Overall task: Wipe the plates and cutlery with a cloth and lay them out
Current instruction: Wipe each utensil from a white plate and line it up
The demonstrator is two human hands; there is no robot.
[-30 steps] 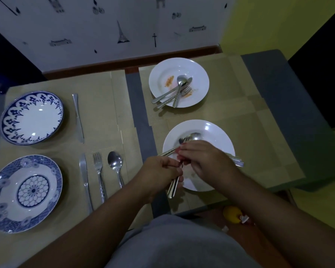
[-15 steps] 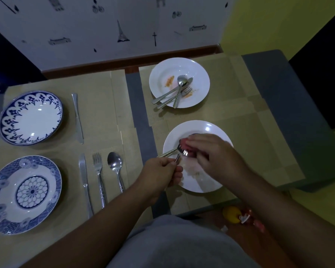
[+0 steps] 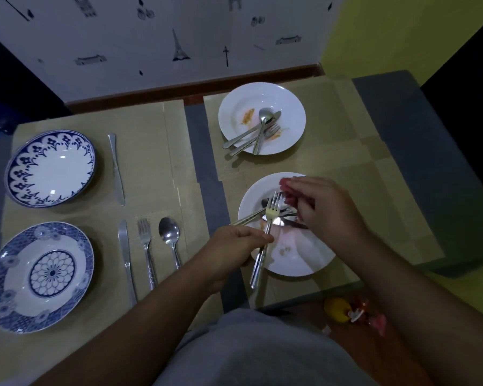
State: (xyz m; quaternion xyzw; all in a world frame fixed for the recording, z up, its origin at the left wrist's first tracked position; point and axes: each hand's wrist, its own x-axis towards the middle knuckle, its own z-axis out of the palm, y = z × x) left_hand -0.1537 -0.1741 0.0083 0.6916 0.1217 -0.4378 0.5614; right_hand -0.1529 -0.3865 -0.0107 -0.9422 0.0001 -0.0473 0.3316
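My left hand (image 3: 236, 246) pinches a steel fork (image 3: 266, 232) by the middle of its handle, tines pointing away, above the near white plate (image 3: 307, 263). My right hand (image 3: 321, 207) holds a bunched red cloth (image 3: 289, 190) just right of the tines, apart from them. More cutlery (image 3: 248, 217) lies on that plate under the fork, with food smears. The far white plate (image 3: 290, 107) carries spoons and a fork (image 3: 258, 132) and orange stains.
On the left mat lie two blue-patterned plates (image 3: 50, 168) (image 3: 37, 277), a knife (image 3: 116, 168) by the far one, and a knife (image 3: 126, 257), fork (image 3: 147, 252) and spoon (image 3: 169, 238) by the near one. A yellow object (image 3: 336, 309) lies on the floor beyond the table's front edge.
The red cloth slid along the fork from handle to tines and has come off the tip. My right hand moved away and up; the fork now shows bare.
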